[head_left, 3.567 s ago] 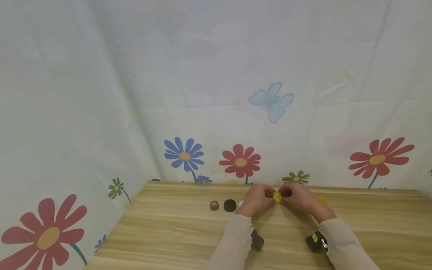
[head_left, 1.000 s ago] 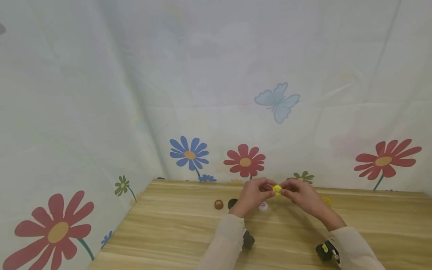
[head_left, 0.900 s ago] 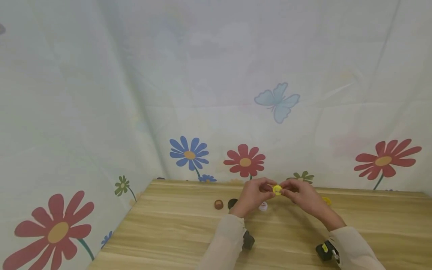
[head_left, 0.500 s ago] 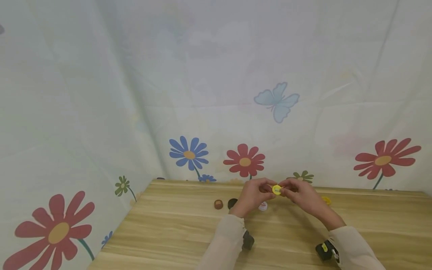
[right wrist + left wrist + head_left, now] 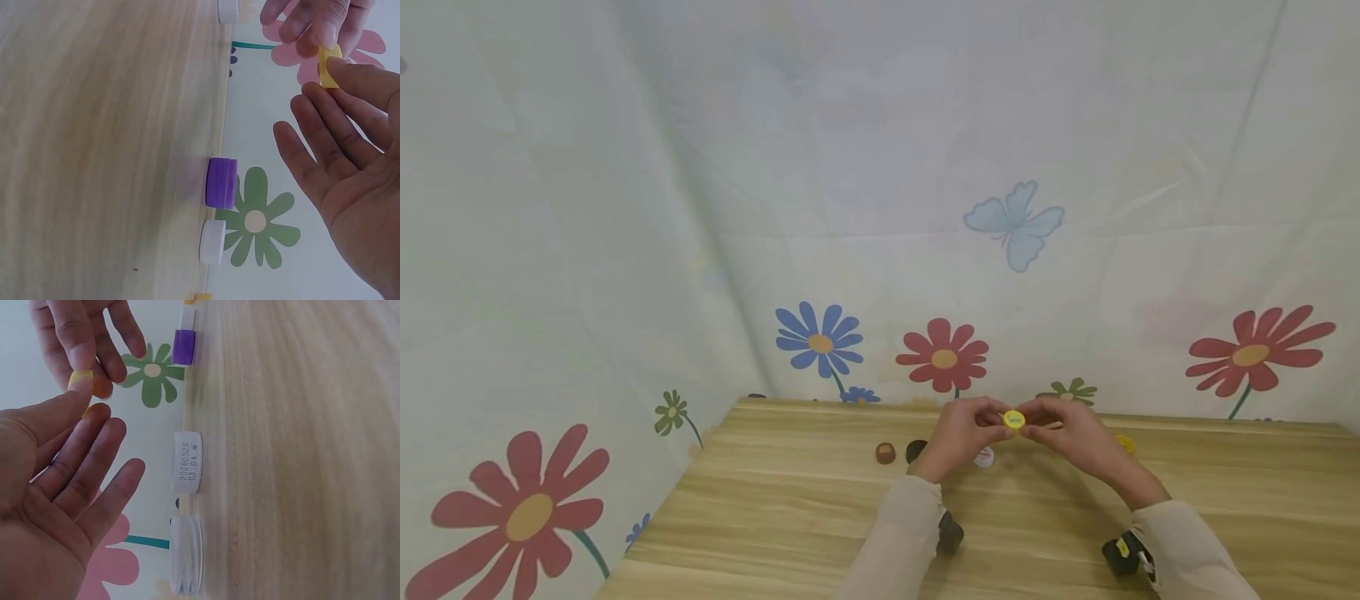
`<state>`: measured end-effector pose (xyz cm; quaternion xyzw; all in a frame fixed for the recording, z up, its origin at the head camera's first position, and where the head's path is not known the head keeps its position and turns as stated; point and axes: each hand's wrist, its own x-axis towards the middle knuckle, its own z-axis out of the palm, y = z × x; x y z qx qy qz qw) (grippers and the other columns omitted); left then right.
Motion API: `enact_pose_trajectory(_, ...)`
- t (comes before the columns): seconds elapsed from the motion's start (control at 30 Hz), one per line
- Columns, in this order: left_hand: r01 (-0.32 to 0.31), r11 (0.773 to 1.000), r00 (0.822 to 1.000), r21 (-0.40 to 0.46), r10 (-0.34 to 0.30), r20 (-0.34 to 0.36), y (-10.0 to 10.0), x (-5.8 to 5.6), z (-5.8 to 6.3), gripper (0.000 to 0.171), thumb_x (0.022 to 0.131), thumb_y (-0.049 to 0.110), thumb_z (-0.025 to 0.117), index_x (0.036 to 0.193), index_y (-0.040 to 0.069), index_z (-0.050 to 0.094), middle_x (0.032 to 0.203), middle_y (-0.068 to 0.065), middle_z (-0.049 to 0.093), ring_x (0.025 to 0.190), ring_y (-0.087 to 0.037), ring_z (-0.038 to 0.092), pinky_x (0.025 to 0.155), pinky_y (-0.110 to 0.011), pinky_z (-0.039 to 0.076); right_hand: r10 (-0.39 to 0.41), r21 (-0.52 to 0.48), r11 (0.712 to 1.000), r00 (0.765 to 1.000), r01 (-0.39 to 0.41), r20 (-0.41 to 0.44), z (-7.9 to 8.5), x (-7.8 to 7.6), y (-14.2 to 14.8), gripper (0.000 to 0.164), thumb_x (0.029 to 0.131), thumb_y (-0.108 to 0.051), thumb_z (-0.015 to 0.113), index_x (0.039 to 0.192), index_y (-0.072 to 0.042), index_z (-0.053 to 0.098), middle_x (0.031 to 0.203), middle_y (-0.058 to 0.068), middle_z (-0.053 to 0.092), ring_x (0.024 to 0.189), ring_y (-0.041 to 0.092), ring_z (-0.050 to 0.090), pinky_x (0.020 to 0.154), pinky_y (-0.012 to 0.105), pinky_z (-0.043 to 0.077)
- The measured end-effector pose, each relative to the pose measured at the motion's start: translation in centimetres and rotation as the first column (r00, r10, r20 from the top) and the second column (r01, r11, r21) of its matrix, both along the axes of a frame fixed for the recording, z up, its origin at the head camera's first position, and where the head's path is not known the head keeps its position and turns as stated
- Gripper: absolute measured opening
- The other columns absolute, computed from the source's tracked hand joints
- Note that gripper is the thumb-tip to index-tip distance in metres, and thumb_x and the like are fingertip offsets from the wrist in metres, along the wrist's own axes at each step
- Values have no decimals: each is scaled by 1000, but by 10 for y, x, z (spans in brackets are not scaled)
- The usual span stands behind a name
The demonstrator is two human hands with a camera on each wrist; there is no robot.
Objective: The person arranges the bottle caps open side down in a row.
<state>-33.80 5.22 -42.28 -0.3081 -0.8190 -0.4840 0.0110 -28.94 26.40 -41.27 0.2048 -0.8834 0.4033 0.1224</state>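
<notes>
A round yellow bottle cap (image 5: pixel 1014 419) with a small bluish-green print on its face is held up over the far part of the table. My left hand (image 5: pixel 958 435) pinches one side of it between thumb and fingers. From the other side my right hand (image 5: pixel 1067 433) pinches it too. In the left wrist view the cap (image 5: pixel 81 377) is mostly covered by fingertips, and the other fingers of that hand spread away from it. The right wrist view shows the cap (image 5: pixel 329 67) edge-on between both thumbs. Its underside is hidden.
On the wooden table (image 5: pixel 775 517) lie a brown cap (image 5: pixel 885 452), a black cap (image 5: pixel 916 451), a white cap (image 5: pixel 984 456) and another yellow cap (image 5: pixel 1125 443). Purple (image 5: pixel 221 182) and white caps (image 5: pixel 213 242) stand behind my right hand. A flowered curtain (image 5: pixel 865 250) hangs at the back.
Compared with the oldest frame, both hands have lifted slightly with the yellow bottle cap. Over the last second the cap has turned, and its printed face now shows more fully.
</notes>
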Motion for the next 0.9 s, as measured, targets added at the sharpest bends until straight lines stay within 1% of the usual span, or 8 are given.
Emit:
enact_pose_trajectory(0.13, 4, 1000, 1000, -16, -4, 9, 1, 0, 0, 23, 93, 13, 84, 116, 9, 80, 91, 9, 76, 81, 0, 67, 78, -19, 55, 5, -12, 1000, 1000, -5, 5, -1, -1, 1, 22, 97, -7, 77, 118, 1, 74, 109, 8, 74, 99, 28, 71, 87, 51, 60)
enact_pose_trajectory(0.33, 12, 999, 1000, -38, -11, 16, 2, -1, 0, 24, 94, 13, 84, 117, 9, 80, 95, 8, 78, 85, 0, 69, 80, -20, 55, 7, -15, 1000, 1000, -7, 14, 0, 0, 1, 23, 96, -8, 79, 117, 1, 74, 110, 9, 74, 99, 28, 72, 88, 50, 60)
enact_pose_trajectory(0.5, 9, 1000, 999, -22, -8, 31, 3, 0, -1, 24, 93, 11, 84, 117, 10, 80, 99, 7, 79, 88, -1, 70, 81, -20, 55, 7, -15, 1000, 999, -6, 33, 0, 1, 0, 25, 97, -10, 79, 118, 1, 74, 110, 8, 74, 100, 27, 71, 89, 50, 60)
enact_pose_trajectory(0.7, -2, 1000, 998, 3, 1, 58, 5, 1, -2, 24, 92, 8, 84, 116, 8, 79, 99, 7, 78, 88, -2, 70, 79, -19, 56, -11, -12, 1000, 999, 11, 48, -2, 0, -1, 25, 96, -9, 79, 118, 1, 74, 109, 8, 74, 100, 27, 71, 88, 50, 60)
enact_pose_trajectory(0.83, -14, 1000, 998, -28, 16, 54, 5, 1, -3, 24, 92, 8, 84, 116, 9, 80, 99, 7, 78, 88, -2, 70, 79, -19, 55, -6, -14, 1000, 998, 7, 60, -4, -2, -1, 24, 96, -9, 80, 117, 1, 74, 109, 8, 74, 99, 26, 71, 88, 50, 60)
enact_pose_trajectory(0.9, -19, 999, 999, -44, 21, 49, 6, 1, -3, 23, 92, 8, 85, 115, 9, 81, 98, 7, 78, 88, -3, 69, 78, -20, 55, 0, -7, 1000, 998, 0, 64, -5, -2, 0, 23, 95, -8, 80, 116, 0, 75, 108, 7, 75, 98, 25, 71, 87, 47, 60)
